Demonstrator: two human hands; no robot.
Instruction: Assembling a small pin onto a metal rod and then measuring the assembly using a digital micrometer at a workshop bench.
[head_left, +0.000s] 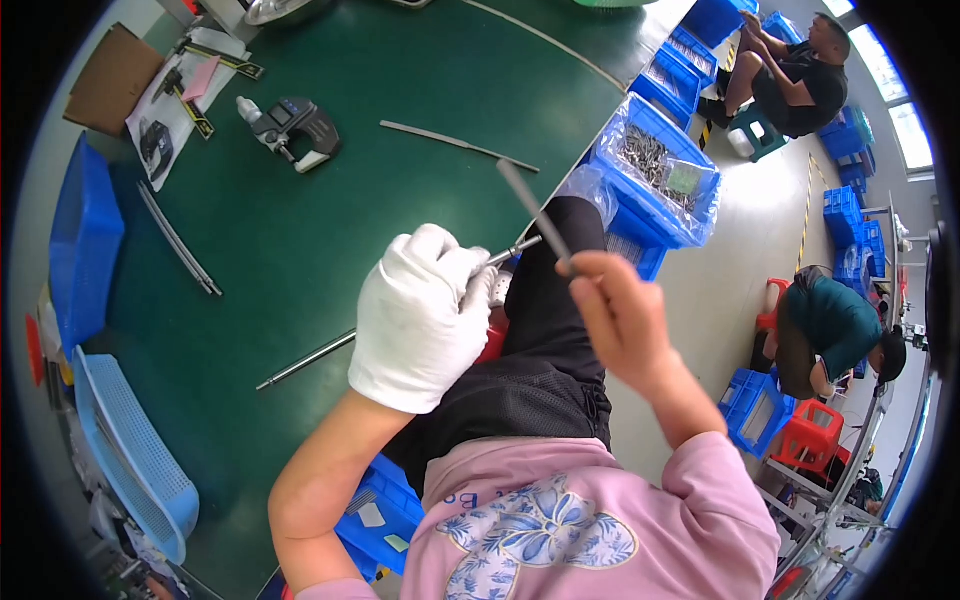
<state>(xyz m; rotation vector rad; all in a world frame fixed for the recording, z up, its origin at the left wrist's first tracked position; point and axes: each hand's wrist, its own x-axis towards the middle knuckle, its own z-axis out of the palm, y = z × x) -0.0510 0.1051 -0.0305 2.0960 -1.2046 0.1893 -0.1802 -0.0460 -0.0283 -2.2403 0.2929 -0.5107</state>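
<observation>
My left hand (425, 315), in a white glove, is closed around a thin metal rod (310, 360). The rod slants up to the right, and its stepped end (520, 247) sticks out past my fingers over my thigh. My bare right hand (620, 310) pinches one end of a flat metal file (530, 205), which looks slightly blurred. The file points up and left, just above the rod's end; whether they touch I cannot tell. Another flat file (455, 143) lies on the green table (400, 60) beyond my hands.
A digital micrometer (290, 130) stands on the table's far left, near papers (165, 125). Several thin rods (180, 240) lie left. A blue bin (85, 245) and light-blue basket (140, 455) line the left edge. Right stands a blue crate of metal parts (650, 170). Two people sit farther right.
</observation>
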